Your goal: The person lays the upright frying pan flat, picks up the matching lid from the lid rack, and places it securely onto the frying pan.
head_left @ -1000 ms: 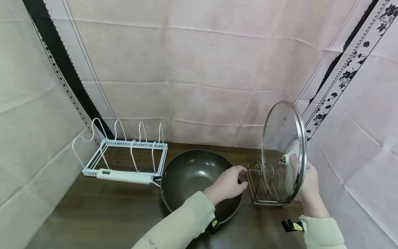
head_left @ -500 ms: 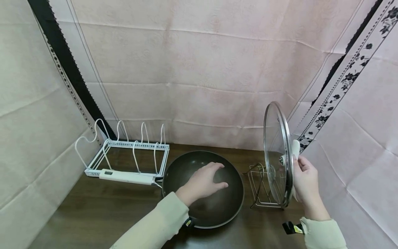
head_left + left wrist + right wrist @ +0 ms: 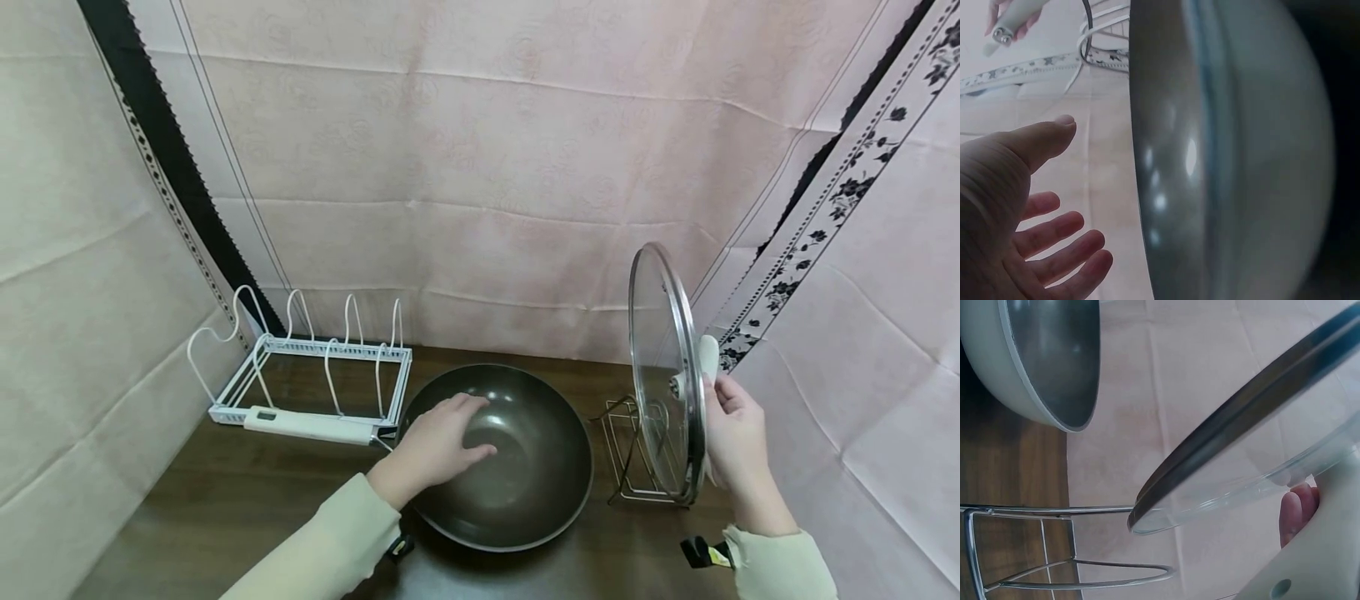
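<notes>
My right hand (image 3: 738, 433) grips the white handle (image 3: 708, 360) of a round glass pot lid (image 3: 651, 333) with a metal rim. The lid stands nearly upright in the small wire rack (image 3: 626, 467), its lower edge among the wires. In the right wrist view, fingers (image 3: 1291, 515) show behind the white handle. My left hand (image 3: 438, 446) hovers over the left part of a dark wok (image 3: 517, 475), its thumb spread from the fingers. In the left wrist view that hand is loosely spread beside the wok's wall (image 3: 1260, 150), holding nothing.
A white wire dish rack (image 3: 330, 350) stands at the back left. The wok's white handle (image 3: 311, 425) points left along that rack's front edge. Pale cloth walls (image 3: 480, 167) enclose the brown wooden tabletop (image 3: 202, 517) at the back and both sides.
My left hand has moved left, from beside the small rack to above the wok's left part. The lid, in my right hand, has turned more edge-on to the head view.
</notes>
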Available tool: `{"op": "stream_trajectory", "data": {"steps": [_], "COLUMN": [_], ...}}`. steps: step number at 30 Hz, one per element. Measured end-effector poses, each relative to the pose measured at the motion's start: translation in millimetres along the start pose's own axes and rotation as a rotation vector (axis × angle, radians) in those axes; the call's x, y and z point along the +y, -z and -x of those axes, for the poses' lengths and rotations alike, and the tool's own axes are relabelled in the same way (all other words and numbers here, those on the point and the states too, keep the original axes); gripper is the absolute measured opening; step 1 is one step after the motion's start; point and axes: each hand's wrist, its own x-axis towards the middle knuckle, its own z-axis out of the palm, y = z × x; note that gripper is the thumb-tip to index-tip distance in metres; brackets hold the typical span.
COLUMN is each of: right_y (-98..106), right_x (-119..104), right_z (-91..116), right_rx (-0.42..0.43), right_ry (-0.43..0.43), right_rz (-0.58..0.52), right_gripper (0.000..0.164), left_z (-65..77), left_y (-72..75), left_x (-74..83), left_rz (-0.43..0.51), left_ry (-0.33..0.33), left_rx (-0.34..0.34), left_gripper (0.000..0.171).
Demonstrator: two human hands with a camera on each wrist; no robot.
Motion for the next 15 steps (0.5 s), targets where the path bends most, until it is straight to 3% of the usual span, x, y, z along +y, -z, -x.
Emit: {"op": "stream_trajectory", "data": {"steps": [4, 8, 15], "right_y": [-5, -7, -16], "right_x": [0, -2, -5], "right_z": [-1, 1, 2], "right_rx": [0.035, 0.018, -0.03], "right_ry": [0.032, 0.083, 0.147], "right_rz": [0.129, 0.262, 0.289], "right_gripper": [0.029, 0.036, 0.035], "left_z": [9.8, 19.0, 33.2], "left_y": [5.8, 7.9, 12.6], "left_x": [-15.4, -26.9, -46.6], "left_rz": [-0.029, -0.05, -0.088], "left_ry": [-0.004, -0.007, 0.005], "left_rx": [0.021, 0.044, 0.066], "left_gripper": [0.069, 0.068, 0.073]}}
